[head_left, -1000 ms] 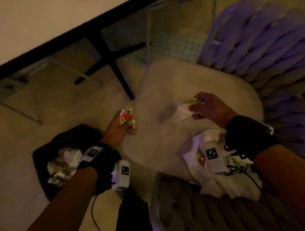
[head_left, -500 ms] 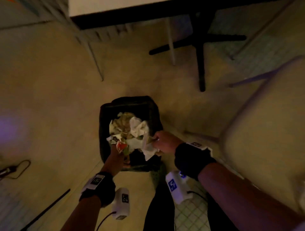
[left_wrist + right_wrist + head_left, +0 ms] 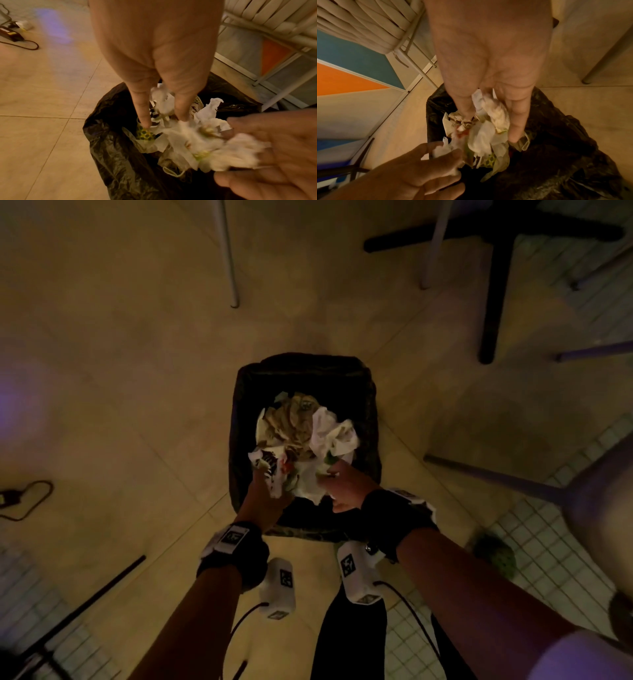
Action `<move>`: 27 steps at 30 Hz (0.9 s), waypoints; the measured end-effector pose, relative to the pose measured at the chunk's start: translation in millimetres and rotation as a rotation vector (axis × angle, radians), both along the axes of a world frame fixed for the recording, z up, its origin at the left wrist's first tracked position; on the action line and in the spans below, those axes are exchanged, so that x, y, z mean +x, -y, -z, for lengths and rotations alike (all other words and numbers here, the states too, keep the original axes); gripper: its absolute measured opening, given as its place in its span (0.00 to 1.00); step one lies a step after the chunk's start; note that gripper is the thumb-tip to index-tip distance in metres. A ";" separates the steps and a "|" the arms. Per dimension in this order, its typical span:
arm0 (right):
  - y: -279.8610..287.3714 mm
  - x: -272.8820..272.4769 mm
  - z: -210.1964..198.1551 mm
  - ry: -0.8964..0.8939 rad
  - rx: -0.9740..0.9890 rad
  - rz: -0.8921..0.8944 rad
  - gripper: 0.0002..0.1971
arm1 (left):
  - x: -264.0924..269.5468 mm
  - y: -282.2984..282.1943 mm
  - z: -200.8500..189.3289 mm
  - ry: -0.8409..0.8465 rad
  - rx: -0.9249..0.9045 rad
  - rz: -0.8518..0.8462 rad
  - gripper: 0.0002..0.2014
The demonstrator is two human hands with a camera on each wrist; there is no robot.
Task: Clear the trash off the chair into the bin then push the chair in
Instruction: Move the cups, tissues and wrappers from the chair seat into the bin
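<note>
Over the bin [image 3: 371,419] now, not the chair anymore: both hands swung across, so this load is about to drop. My left hand [image 3: 265,496] pinches a printed wrapper [image 3: 270,469], my right hand [image 3: 344,486] grips a crumpled napkin [image 3: 310,484], both above the black liner. Inside there's already crumpled paper [image 3: 301,422] piled high. More trash probably waits on the chair seat [image 3: 603,498].

Beige tiled floor [image 3: 137,371], black-lined bin [image 3: 371,405] standing on it, cable [image 3: 30,498]
</note>
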State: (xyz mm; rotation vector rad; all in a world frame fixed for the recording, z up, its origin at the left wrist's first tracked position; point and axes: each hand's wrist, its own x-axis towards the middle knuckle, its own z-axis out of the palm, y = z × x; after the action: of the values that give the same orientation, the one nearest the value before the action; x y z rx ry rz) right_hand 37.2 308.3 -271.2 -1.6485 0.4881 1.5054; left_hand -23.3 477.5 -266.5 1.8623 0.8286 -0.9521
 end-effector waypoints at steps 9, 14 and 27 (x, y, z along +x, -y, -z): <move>34.5 -0.5 -49.5 -0.027 0.079 0.133 0.25 | -0.7 -7.6 -12.3 0.152 0.056 0.190 0.50; 103.0 -4.1 -124.5 -0.036 0.172 0.327 0.21 | 20.0 57.4 -61.8 0.209 0.095 0.325 0.37; 512.6 -52.9 -284.7 0.361 -0.046 0.925 0.08 | 112.9 388.2 -182.0 0.489 0.080 1.159 0.18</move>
State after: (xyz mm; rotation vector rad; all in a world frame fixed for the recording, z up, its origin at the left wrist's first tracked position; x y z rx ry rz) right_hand -15.7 -204.3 13.5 -1.3711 0.9164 0.5096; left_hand 89.6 89.3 -84.5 2.4933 -0.6204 -1.0095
